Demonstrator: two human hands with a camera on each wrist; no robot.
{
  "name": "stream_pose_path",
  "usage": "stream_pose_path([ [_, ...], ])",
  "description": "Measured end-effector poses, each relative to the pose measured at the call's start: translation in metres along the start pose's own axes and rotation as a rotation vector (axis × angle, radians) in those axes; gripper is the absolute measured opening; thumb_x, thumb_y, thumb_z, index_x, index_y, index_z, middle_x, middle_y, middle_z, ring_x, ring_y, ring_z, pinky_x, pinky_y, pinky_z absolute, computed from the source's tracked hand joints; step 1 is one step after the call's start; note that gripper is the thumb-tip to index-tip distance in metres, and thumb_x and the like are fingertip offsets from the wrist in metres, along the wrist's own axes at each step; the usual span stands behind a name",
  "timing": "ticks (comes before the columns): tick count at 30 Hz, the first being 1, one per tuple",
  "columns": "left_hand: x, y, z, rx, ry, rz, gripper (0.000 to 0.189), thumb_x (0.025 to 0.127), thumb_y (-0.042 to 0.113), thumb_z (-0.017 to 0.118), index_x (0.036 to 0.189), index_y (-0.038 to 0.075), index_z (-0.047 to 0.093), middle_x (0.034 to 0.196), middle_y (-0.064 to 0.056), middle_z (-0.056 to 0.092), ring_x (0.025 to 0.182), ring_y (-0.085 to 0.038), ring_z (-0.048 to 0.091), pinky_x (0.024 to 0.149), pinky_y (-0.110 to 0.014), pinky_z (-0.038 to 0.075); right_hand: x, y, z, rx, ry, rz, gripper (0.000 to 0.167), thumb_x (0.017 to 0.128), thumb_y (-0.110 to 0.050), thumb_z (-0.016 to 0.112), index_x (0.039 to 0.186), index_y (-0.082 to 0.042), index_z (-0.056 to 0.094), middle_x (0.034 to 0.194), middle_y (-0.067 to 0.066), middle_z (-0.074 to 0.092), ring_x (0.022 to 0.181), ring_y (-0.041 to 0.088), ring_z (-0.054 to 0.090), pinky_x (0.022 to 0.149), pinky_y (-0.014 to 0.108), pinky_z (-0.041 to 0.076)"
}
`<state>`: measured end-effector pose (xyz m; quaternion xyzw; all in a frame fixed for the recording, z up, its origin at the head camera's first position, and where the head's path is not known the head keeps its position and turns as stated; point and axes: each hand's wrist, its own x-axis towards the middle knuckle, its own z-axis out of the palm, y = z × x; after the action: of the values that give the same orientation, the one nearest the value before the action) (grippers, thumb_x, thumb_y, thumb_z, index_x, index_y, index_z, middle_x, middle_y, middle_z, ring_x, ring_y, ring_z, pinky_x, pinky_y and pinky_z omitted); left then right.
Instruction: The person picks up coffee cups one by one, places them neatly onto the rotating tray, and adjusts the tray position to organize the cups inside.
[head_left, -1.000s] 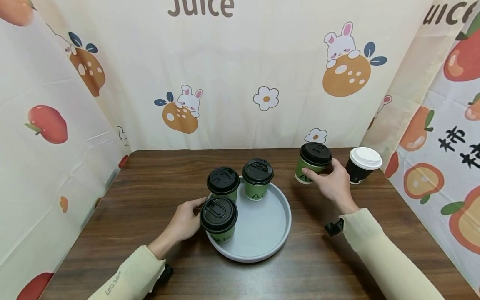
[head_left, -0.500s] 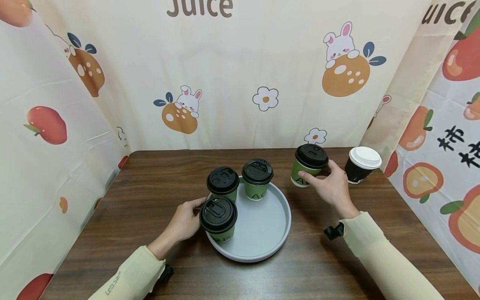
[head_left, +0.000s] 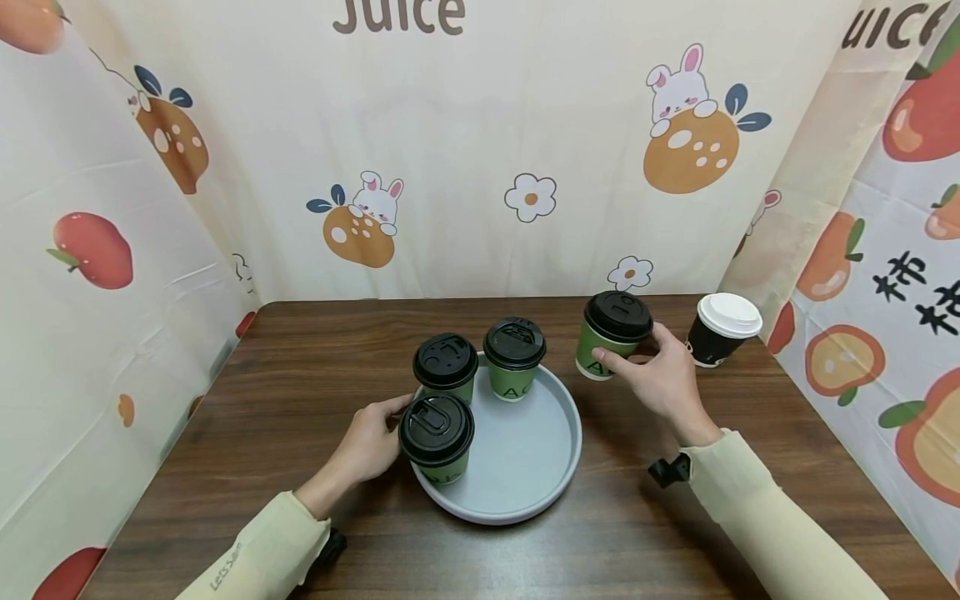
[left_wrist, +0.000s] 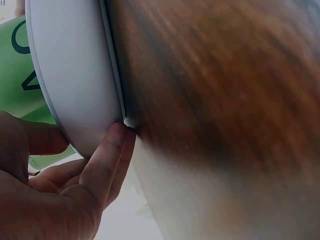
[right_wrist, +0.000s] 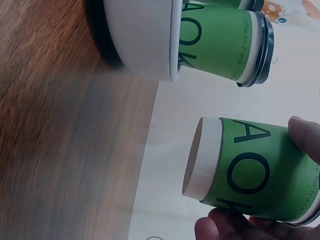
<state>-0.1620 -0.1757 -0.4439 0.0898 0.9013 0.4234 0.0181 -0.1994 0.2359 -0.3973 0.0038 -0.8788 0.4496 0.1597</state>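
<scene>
My right hand (head_left: 663, 379) grips a green paper cup (head_left: 603, 346) with a black lid, thumb on one side and fingers on the other. In the right wrist view the held cup (right_wrist: 260, 175) hangs clear of the table, its base showing. At the left edge of a round pale grey tray (head_left: 517, 467), my left hand (head_left: 371, 442) pinches the rim. The left wrist view shows the thumb (left_wrist: 47, 139) inside the rim and fingers against the outer wall. Three more green cups with black lids stand on the tray: a front one (head_left: 438, 442), one behind it (head_left: 446, 367) and one at the back (head_left: 515, 358).
A black paper cup (head_left: 716, 337) with a white lid stands right of my right hand, near the back right corner of the wooden table (head_left: 315, 358). Printed cloth hangings (head_left: 465, 125) enclose the table at the back and both sides.
My right hand has carried the green cup a short way left and toward me, nearer the tray. The left hand, tray and cups on it stay put.
</scene>
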Motion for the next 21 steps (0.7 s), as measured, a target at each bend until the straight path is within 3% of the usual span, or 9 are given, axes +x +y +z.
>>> stream_pose_path([
  [7,0.000,0.000,0.000,-0.008,-0.007,-0.010,0.043,0.100,0.012,0.065,0.141,0.001,0.060,0.117,-0.009,0.073,0.099,-0.019,0.067,0.094,-0.045,0.053,-0.004,-0.004,0.001,0.011,0.000,-0.024,0.063,0.082,-0.040,0.088,0.130,-0.007,0.063,0.115,0.012,0.071,0.097,0.015,0.066,0.073,0.013,0.054],
  [21,0.000,0.000,0.000,-0.014,-0.010,-0.015,0.044,0.100,0.014,0.065,0.142,0.001,0.060,0.117,-0.009,0.073,0.102,-0.021,0.068,0.096,-0.046,0.053,-0.017,-0.015,-0.001,0.036,-0.058,-0.024,0.063,0.083,-0.042,0.086,0.132,-0.010,0.062,0.118,0.010,0.069,0.102,0.019,0.064,0.076,0.014,0.054],
])
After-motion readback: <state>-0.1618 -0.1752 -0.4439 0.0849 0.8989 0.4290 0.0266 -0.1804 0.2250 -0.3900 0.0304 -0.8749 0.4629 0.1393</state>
